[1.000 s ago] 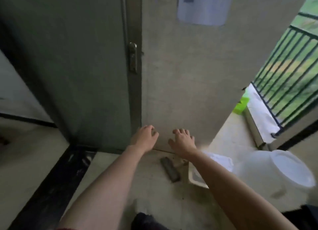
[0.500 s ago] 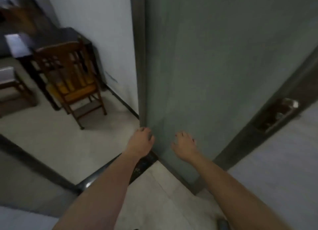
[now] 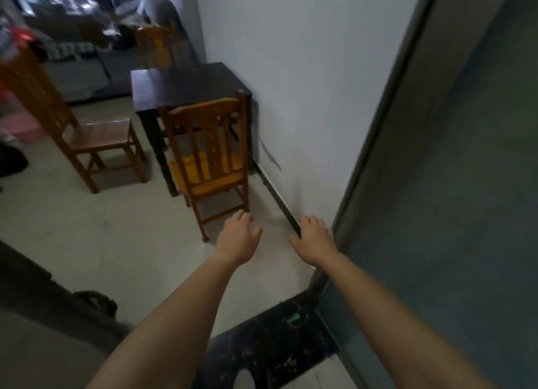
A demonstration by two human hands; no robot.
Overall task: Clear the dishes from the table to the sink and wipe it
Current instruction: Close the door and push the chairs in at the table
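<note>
A dark wooden table (image 3: 186, 83) stands against the white wall ahead, across the room. Its top looks bare from here; no dishes show on it. My left hand (image 3: 238, 237) and my right hand (image 3: 313, 238) are stretched out in front of me over the floor, palms down, fingers spread, holding nothing. The right hand is close to the edge of the grey door (image 3: 436, 214). No sink is in view.
A wooden chair (image 3: 209, 156) is pushed in at the table's near side, a second one (image 3: 87, 138) stands to its left, a third (image 3: 157, 45) behind the table. A dark threshold strip (image 3: 262, 345) lies at my feet. A sofa with clutter (image 3: 72, 68) fills the far left.
The view has swung left from the door and balcony to the room with the table and chairs. Both hands stay stretched out in front, empty.
</note>
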